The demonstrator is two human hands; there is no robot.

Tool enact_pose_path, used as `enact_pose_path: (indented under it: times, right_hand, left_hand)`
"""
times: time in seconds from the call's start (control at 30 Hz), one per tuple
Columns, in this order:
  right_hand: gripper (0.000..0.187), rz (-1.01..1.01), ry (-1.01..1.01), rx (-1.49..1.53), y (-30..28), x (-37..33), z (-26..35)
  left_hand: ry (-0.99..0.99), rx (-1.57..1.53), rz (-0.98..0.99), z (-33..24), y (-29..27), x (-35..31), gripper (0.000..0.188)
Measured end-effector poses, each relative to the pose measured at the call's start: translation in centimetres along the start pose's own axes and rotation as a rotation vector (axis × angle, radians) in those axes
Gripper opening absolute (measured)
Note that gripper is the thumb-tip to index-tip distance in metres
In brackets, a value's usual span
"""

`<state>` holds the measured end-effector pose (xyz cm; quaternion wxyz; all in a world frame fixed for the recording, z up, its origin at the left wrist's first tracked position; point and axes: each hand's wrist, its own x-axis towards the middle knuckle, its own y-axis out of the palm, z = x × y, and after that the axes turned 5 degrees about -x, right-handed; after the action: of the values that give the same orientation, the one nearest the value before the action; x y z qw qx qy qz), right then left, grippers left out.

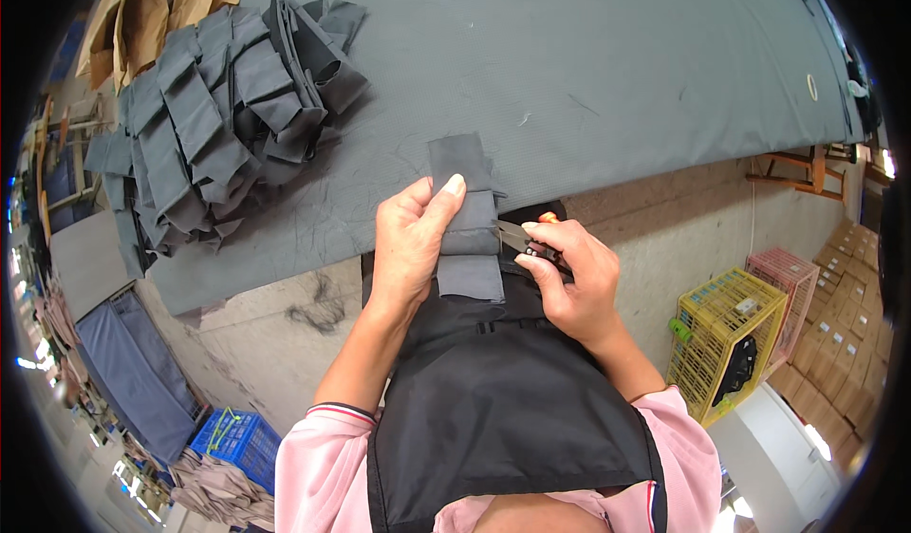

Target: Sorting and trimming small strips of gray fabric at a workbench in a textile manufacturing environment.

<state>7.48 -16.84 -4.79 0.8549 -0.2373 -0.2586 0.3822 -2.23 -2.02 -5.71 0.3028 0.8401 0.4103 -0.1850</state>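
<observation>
My left hand (415, 234) grips a dark grey fabric strip (469, 214) by its left side, thumb on top. The strip is folded or layered, its far end resting over the table's edge and its near end hanging in front of my black apron. In my right hand (581, 277) is a small pair of thread snips (512, 237), dark-handled with metal blades. The blade tips meet the strip's right edge; whether they are cutting a thread is too small to tell. A little orange piece (548, 218) shows beside my right index finger.
A heap of similar grey fabric strips (204, 120) lies at the left of the grey-covered table (607, 68). Brown paper (157, 11) is behind it. Yellow (726, 329) and pink crates (788, 286) stand on the floor at right, near stacked cartons (840, 334). A blue crate (237, 448) is at lower left.
</observation>
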Motion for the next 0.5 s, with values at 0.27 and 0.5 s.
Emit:
enact_pose_path:
  times: [0.27, 0.5]
  right_hand:
    - [0.028, -0.013, 0.180, 0.099, -0.8, -0.2, 1.0]
    - [0.028, 0.133, -0.102, -0.194, -1.5, 0.8, 0.8]
  left_hand:
    - [-0.006, 0.007, 0.017, 0.4, -0.1, 0.1, 0.023]
    - [0.025, 0.100, 0.095, 0.4, -0.3, 0.3, 0.038]
